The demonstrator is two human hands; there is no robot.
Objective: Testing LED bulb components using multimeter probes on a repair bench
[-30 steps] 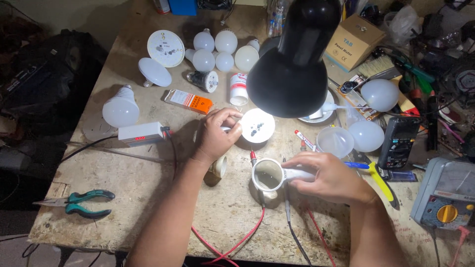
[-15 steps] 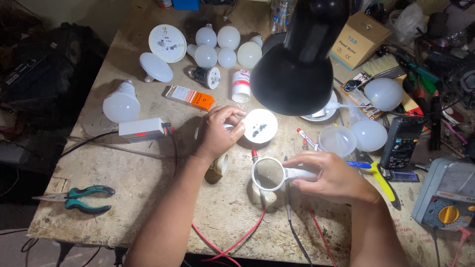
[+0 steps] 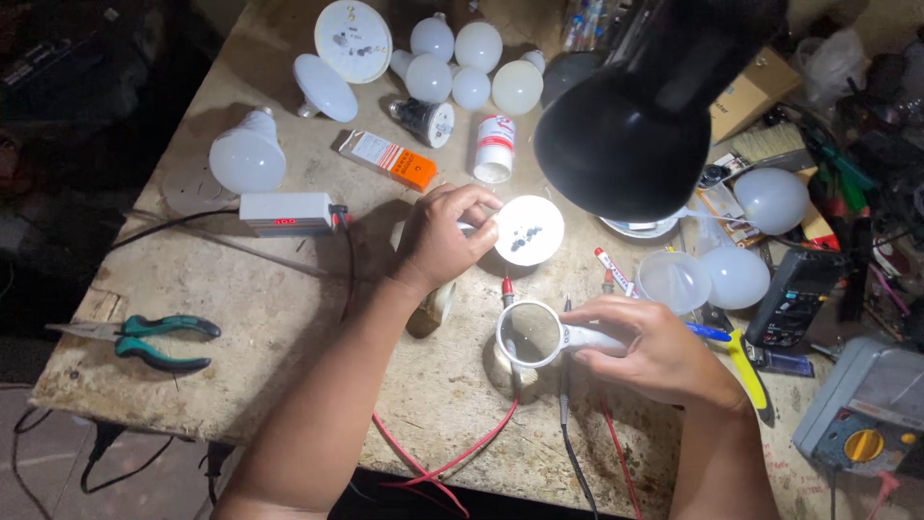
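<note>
My left hand [image 3: 440, 236] grips the body of an opened light bulb whose round white circuit disc [image 3: 527, 230] faces up under the black desk lamp [image 3: 635, 125]. My right hand [image 3: 654, 347] holds a white-handled magnifying glass [image 3: 529, 334] just below that disc, lens level over the table. Red and black test probes [image 3: 507, 289] lie between my hands, their leads running toward me.
Several white bulbs [image 3: 452, 67] and loose diffuser domes [image 3: 736, 274] crowd the back and right. An orange-white box [image 3: 390, 159], a small white meter box [image 3: 287, 213], green-handled pliers [image 3: 154, 339] at left, a multimeter [image 3: 794, 294] and a grey tester [image 3: 861, 414] at right.
Little has shifted: my left hand stays on the bulb and my right hand keeps the magnifying glass in about the same spot.
</note>
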